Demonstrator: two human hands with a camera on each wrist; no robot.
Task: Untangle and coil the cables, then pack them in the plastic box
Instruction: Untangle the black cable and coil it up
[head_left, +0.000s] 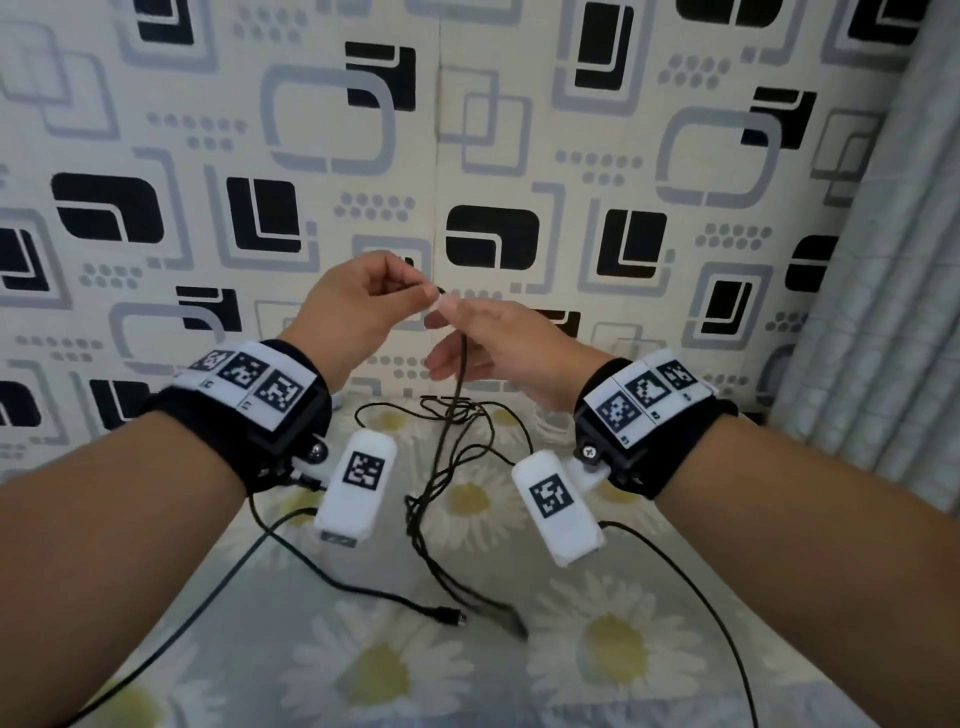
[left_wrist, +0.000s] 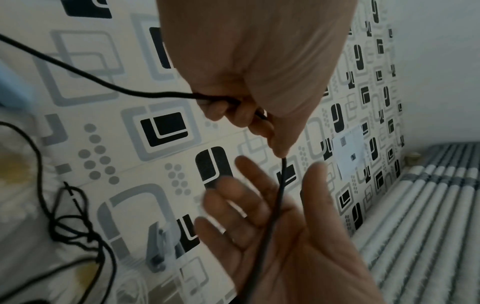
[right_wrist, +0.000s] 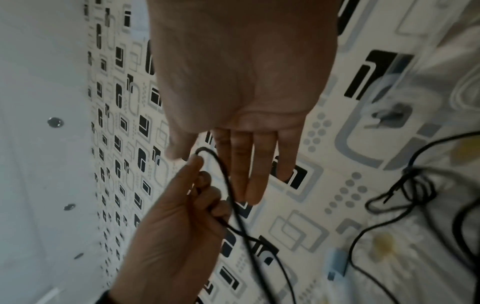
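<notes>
Over the grey bed sheet with big white daisies (head_left: 613, 670), I am holding my two hands up in front of the black, grey and cream patterned wall (head_left: 467, 130). On that sheet the knot of thin black cables (head_left: 457, 441) is lying in a loose, tangled pile. One thin black cable (head_left: 460, 364) is hanging from my hands down into the pile. My left hand (head_left: 353, 306) is pinching it, fingers curled round the cord. My right hand (head_left: 498, 338) is flat, fingers straight, touching the cord near my left fingertips. I am judging the cord to be light, soft and bendy, so it will flop and snag on the knot. I think the best place to hold is near the free end, letting it slide through my fingers. I cannot clearly see the plastic box.
</notes>
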